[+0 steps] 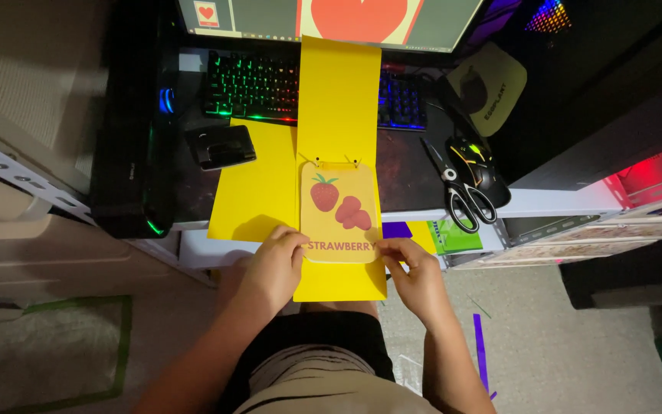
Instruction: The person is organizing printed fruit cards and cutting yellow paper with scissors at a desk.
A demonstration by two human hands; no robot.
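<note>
A yellow picture card [340,213] with red strawberry drawings and a line of print lies on a long yellow paper strip [339,100]. Two small rings bind the card's top edge to the strip. My left hand [273,270] grips the card's lower left corner. My right hand [417,277] pinches its lower right corner. The strip runs from the keyboard [254,88] down past the desk's front edge, over a second yellow sheet [250,188].
Black-handled scissors [457,192] and a lit mouse [478,165] lie to the right. A black hole punch [220,146] sits left of the sheets. A monitor [331,19] stands behind the keyboard. Green and purple paper scraps [453,234] poke out under the desk edge.
</note>
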